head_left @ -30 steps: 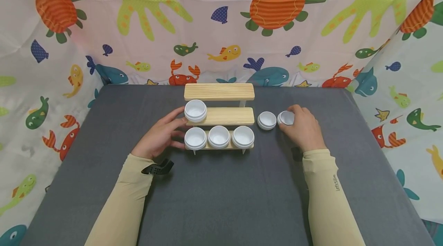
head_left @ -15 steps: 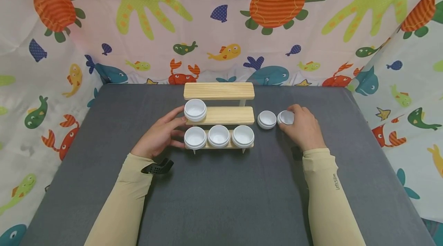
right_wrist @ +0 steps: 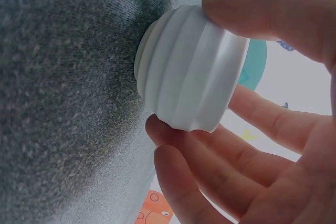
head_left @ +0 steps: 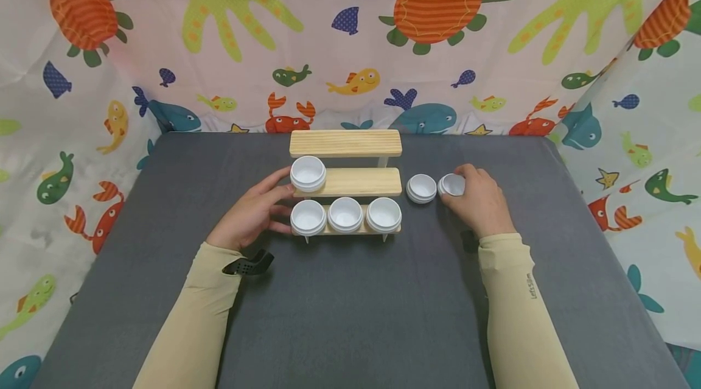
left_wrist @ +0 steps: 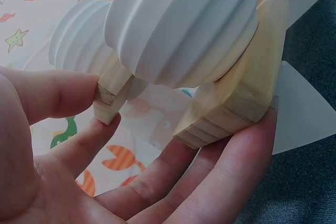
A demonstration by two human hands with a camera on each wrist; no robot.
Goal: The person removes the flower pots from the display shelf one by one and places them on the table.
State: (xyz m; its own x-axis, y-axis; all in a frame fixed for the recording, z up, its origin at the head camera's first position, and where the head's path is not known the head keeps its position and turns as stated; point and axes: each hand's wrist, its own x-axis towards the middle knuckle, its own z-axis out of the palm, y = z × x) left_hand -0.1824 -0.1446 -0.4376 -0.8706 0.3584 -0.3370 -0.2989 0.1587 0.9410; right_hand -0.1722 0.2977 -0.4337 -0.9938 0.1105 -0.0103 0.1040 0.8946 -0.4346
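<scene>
A three-tier wooden display stand (head_left: 364, 182) sits on the table in the head view. My left hand (head_left: 249, 212) holds its left side: thumb and forefinger pinch the end of the middle shelf (left_wrist: 112, 88), while other fingers touch the front shelf (left_wrist: 223, 111) from below. Three white ribbed pots stand along the front shelf, one being the middle pot (head_left: 345, 214). Another white pot (head_left: 308, 173) occupies the middle shelf's left end. To the stand's right, my right hand (head_left: 482, 201) grips a small white ribbed pot (right_wrist: 189, 72) resting on the cloth. A similar pot (head_left: 421, 188) stands just left of it.
The top shelf (head_left: 345, 143) of the stand bears nothing. Grey cloth (head_left: 350, 316) covers the table. A curtain printed with sea animals (head_left: 317, 30) hangs behind and along both sides. A dark strap (head_left: 249, 264) circles the left wrist.
</scene>
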